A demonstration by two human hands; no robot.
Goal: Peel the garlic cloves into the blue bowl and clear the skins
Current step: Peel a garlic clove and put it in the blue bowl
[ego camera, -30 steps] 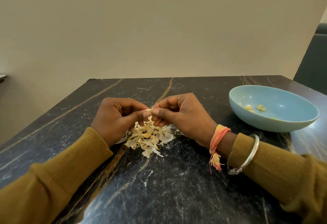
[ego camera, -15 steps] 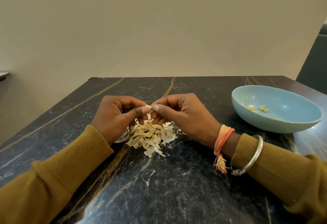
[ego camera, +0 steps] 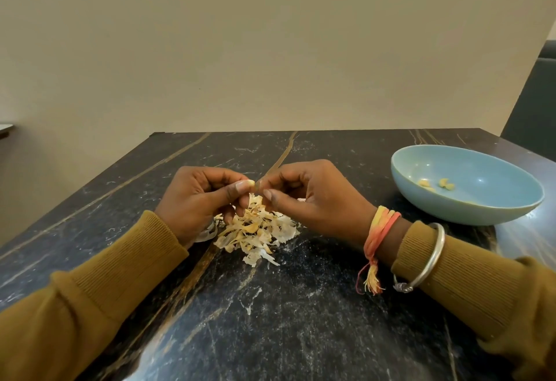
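Item 1. Left hand [ego camera: 198,200]: held just above the table [ego camera: 301,320], fingers curled inward. A garlic clove [ego camera: 251,183] is pinched between the thumb and the fingertips; only a small pale tip of it is seen, the rest is hidden by the fingers

Item 2. Right hand [ego camera: 313,200]: held opposite the left, fingers likewise curled. The same clove is pinched from the other side by the forefinger and thumb, so that the fingertips of both hands are brought together on it. Whether skin is left on the clove cannot be told

Item 3. Skins [ego camera: 255,230]: a loose heap of pale and yellowish papery shreds, laid on the table directly under the two hands. Its left edge is partly covered by the left hand; a few shreds are scattered at the nearer side

Item 4. Blue bowl [ego camera: 451,212]: set upright on the table to the right, well apart from the heap and beyond the right wrist. A few small peeled cloves [ego camera: 445,183] are seen lying on its inner floor

Item 5. Table: dark marbled top with golden veins, on which both forearms are rested

Item 6. Worn items: mustard ribbed sleeves [ego camera: 126,266] on both arms; an orange and yellow thread band [ego camera: 379,228] with a tassel tied at the right wrist; a silver bangle [ego camera: 428,263] worn over the right cuff

Item 7. Surroundings: a plain beige wall [ego camera: 270,49] behind the table; a dark seat [ego camera: 538,103] at the far right
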